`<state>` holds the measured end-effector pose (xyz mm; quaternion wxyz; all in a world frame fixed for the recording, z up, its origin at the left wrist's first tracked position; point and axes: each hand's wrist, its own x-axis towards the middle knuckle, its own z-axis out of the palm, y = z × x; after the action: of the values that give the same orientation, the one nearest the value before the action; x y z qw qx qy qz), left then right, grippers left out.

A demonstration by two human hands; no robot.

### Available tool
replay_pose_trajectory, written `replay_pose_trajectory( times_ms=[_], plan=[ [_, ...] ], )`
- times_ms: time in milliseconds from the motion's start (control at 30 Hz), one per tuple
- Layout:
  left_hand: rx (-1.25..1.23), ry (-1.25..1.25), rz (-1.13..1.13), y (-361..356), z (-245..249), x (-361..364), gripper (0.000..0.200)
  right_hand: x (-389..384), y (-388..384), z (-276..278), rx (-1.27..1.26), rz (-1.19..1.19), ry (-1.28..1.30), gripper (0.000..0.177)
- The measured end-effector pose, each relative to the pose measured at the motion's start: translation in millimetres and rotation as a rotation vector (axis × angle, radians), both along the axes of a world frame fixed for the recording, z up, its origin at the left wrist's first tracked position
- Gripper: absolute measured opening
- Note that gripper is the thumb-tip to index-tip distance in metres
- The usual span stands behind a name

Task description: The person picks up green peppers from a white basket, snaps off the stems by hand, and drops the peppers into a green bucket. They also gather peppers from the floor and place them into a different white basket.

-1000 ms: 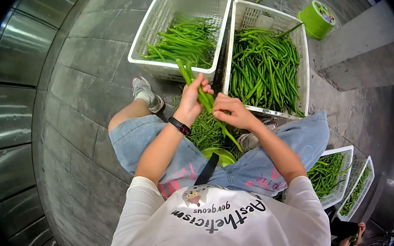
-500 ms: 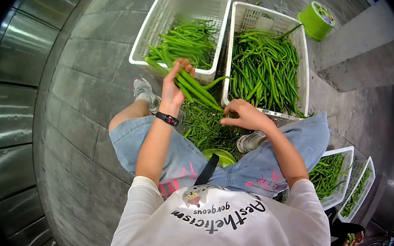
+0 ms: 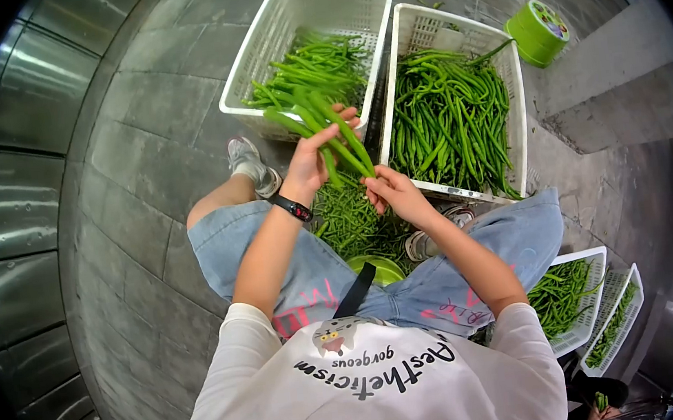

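Observation:
My left hand is closed around a small bunch of long green chili peppers, held over the gap between my legs. My right hand pinches at the near ends of the peppers with thumb and fingers. Just beyond my left hand, a white plastic crate holds a layer of long green peppers. The white crate to its right is filled higher with the same peppers. Below my hands, a pile of short green stems and trimmings covers the floor between my shoes.
A green plastic bowl or stool edge shows beneath me. A green bucket-like stool stands by a concrete post. Two smaller white baskets of green pods sit at right. Another person's hand shows at bottom right.
My left hand has shifted right and slightly down with the peppers, turning them steeper. My right hand has moved left and now meets the pepper ends.

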<state>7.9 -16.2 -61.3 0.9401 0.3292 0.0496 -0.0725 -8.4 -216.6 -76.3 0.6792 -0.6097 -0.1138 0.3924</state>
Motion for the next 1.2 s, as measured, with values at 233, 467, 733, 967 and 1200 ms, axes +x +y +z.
replay_pose_trajectory(
  times_ms=[233,467,733,967,1200],
  plan=[
    [0.214,0.077,-0.293,-23.1,-12.7,-8.2,0.039,21.2,-19.0,3.7,-0.513,0.31,-0.553,0.037],
    [0.592,-0.045,-0.521,-59.1,-48.1,-27.4,0.04,32.0,-20.1,3.9,-0.029,-0.09,-0.102,0.067],
    [0.99,-0.049,-0.457,-80.0,-32.8,-38.5,0.053,21.3,-7.4,-11.5,0.061,-0.457,0.127,0.018],
    [0.873,-0.095,-0.559,-73.9,-19.4,-35.3,0.026,63.6,-33.6,-9.8,0.309,-0.855,0.344,0.013],
    [1.165,-0.307,-0.23,-53.0,-4.4,-33.4,0.027,133.9,-33.5,52.5,0.481,-0.853,0.176,0.014]
  ],
)
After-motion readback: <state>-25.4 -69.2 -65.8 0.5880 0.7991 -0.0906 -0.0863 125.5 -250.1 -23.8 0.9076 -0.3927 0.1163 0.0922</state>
